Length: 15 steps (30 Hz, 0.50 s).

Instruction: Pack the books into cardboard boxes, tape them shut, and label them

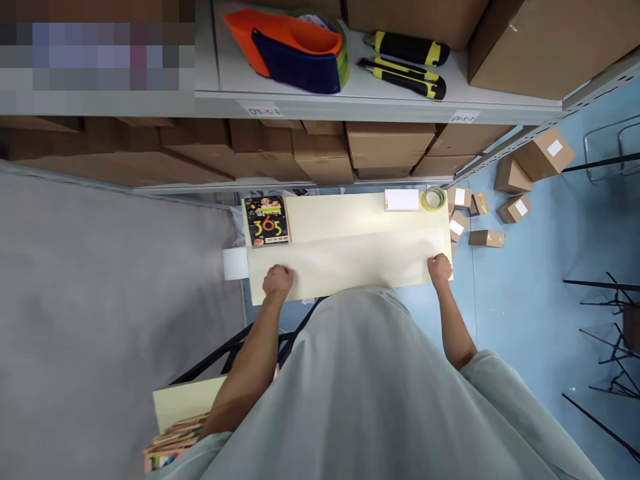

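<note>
Both of my hands are closed into fists on a pale cream table [333, 223]. My left hand [279, 280] rests near the front left part of the tabletop, below a black book [267, 221] with "365" on its cover. At the front right corner is my right hand [440, 268], with nothing showing in its fingers. Along the back edge lie a small white box [401, 200] and a roll of tape [433, 199]. A lighter band crosses the front half of the tabletop; whether it is a sheet or a reflection I cannot tell.
Above the table, a grey shelf [320, 109] holds cartons, an orange and blue tape dispenser [300, 57] and several box cutters [407, 70]. Small cardboard boxes [487, 239] lie on the blue floor at right. Books [175, 440] sit on a stand at lower left.
</note>
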Motion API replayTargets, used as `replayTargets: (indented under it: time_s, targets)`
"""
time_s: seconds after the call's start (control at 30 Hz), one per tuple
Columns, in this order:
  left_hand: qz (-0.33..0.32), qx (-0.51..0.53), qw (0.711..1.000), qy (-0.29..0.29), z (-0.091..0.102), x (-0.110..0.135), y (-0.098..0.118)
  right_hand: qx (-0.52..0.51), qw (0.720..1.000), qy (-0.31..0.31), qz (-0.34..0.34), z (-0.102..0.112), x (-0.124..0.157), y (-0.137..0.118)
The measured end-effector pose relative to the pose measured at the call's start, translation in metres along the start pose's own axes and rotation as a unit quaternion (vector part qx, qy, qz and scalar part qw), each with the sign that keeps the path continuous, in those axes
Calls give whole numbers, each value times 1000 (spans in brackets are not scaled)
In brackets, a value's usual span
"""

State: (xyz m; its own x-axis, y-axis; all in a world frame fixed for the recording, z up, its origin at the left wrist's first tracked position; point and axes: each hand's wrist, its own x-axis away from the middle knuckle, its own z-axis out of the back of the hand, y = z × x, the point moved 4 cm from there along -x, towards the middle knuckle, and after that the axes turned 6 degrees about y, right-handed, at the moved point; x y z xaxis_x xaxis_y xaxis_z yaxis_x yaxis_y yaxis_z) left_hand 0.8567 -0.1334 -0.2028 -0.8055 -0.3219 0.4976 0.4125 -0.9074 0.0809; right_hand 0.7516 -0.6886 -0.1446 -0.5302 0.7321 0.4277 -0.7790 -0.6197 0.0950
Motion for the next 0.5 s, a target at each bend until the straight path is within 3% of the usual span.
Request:
replayTargets:
  time_s: [0.1, 0.2, 0.37, 0.5]
  targets:
    - [-17, 23, 999, -28, -7, 1, 2, -1, 1000, -3, 18, 4, 7, -11]
    - [-31, 54, 997, -47, -13, 1, 3, -4, 998, -28, 60, 0, 19, -39]
    - [-43, 99, 992, -62, -10, -2, -2, -11, 984, -101, 148, -33, 55, -110]
    - [-38, 129, 991, -28, 9, -16, -9, 6, 974, -163, 156, -58, 77, -148]
